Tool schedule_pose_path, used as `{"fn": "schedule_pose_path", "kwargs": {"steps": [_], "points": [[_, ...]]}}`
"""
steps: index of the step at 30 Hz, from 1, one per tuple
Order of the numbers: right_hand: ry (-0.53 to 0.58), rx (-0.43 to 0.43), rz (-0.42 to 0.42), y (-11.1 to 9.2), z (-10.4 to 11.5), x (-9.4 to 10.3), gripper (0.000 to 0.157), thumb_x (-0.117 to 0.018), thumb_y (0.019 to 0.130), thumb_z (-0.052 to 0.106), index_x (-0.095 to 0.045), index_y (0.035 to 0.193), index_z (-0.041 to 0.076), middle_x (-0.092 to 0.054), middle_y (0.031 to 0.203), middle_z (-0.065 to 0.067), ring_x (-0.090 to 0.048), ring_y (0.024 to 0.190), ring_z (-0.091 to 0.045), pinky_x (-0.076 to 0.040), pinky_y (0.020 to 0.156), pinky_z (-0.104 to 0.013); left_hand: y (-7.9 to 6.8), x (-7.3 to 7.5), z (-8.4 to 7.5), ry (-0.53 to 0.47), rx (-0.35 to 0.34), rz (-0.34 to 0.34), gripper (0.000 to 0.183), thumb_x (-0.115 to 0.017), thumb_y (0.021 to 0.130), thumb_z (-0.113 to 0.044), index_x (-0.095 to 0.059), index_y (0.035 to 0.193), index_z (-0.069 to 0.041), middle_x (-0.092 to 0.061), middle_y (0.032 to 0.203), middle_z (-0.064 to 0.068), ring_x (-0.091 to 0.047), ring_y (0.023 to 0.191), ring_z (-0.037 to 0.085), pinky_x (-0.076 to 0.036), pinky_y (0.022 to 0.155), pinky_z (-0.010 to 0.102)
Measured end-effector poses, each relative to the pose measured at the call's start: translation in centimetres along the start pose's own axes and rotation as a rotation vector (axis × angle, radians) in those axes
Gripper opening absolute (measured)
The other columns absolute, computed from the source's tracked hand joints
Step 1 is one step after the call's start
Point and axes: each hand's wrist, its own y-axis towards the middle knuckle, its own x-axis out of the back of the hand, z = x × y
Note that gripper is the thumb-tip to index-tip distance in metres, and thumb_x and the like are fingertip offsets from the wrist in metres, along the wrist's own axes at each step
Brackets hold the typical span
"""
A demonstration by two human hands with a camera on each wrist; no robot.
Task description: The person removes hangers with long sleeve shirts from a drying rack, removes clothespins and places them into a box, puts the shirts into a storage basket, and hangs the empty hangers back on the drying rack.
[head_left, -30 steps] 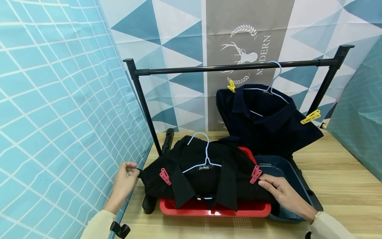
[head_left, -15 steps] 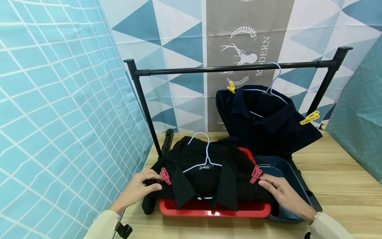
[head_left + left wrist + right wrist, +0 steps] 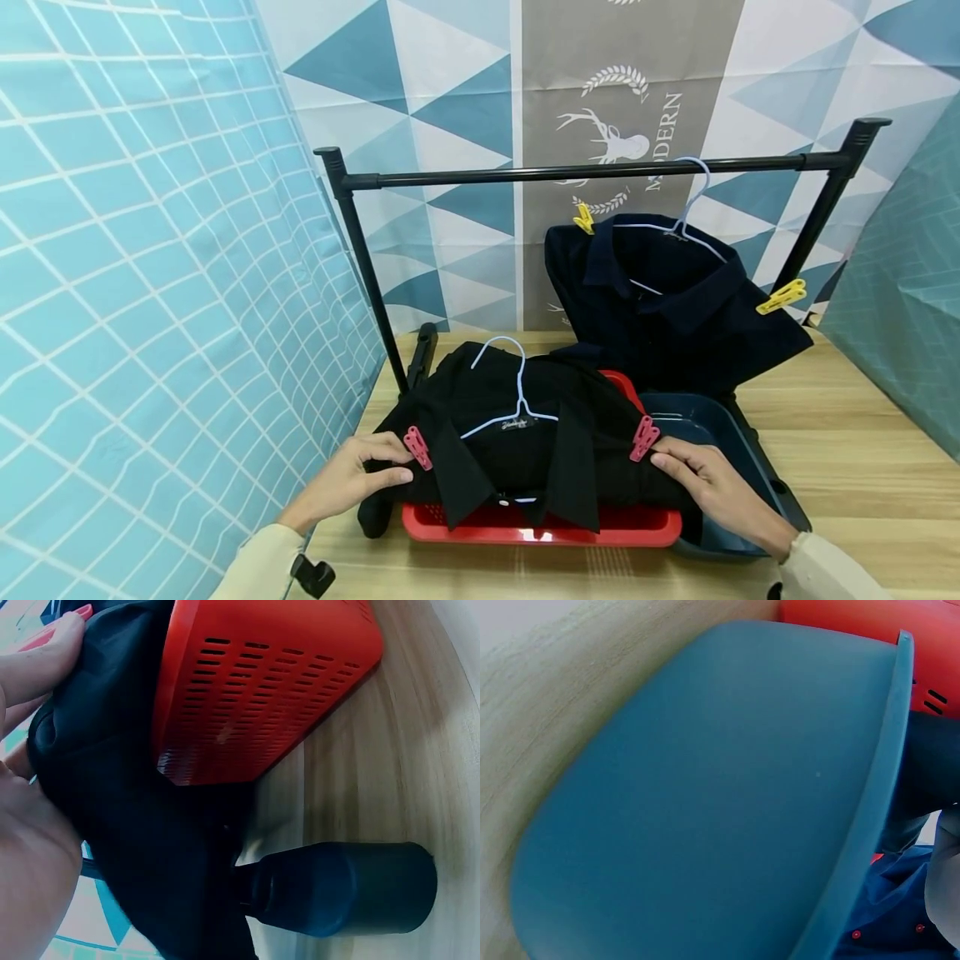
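Note:
A black collared shirt lies over a red basket, with a light-blue hanger inside its collar. Pink clothespins clip it at both shoulders, one on the left and one on the right. My left hand grips the left shoulder cloth beside its clothespin, thumb in front; the left wrist view shows the black cloth between thumb and fingers. At the other shoulder, my right hand pinches the shirt just beside the clothespin. The right wrist view shows little of this hand.
A black rack's bar spans the back. From it hangs a navy shirt with yellow clothespins. A dark-blue basin stands right of the basket, and a black rack foot at its left. A tiled blue sheet borders the left.
My left hand has moved inward and right, from the sleeve end to the shoulder beside the left clothespin. The right hand has stayed in place.

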Motion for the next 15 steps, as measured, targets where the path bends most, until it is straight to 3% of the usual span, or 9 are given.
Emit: {"fn": "schedule_pose_path", "kwargs": {"steps": [6,13,15], "points": [[-0.027,0.025,-0.006,-0.05,-0.14,0.03,0.025,-0.054,0.108,0.01,-0.07,0.106,0.028,-0.069,0.097,0.01,-0.063,0.084,-0.01,-0.052,0.074,-0.027,0.0,-0.05,0.17,-0.038,0.04,0.064,0.017,-0.073,0.098,-0.02,-0.081,0.113,-0.02,-0.071,0.106,-0.003,-0.064,0.097,0.015,-0.054,0.082,0.031],[-0.068,0.042,-0.018,0.09,-0.34,0.12,0.023,-0.058,0.106,0.011,-0.071,0.107,0.03,-0.07,0.097,0.013,-0.064,0.082,-0.008,-0.053,0.073,-0.027,0.05,-0.1,0.37,-0.055,0.03,0.064,0.016,-0.074,0.097,-0.018,-0.081,0.111,-0.021,-0.073,0.104,-0.003,-0.065,0.094,0.015,-0.054,0.079,0.031],[-0.099,0.045,-0.035,0.29,-0.25,0.28,0.021,-0.062,0.104,0.012,-0.07,0.106,0.032,-0.068,0.091,0.014,-0.062,0.076,-0.007,-0.051,0.067,-0.026,-0.01,-0.14,0.42,-0.056,0.02,0.057,0.016,-0.074,0.097,-0.018,-0.082,0.11,-0.021,-0.073,0.102,-0.003,-0.065,0.092,0.015,-0.054,0.078,0.03]]}}
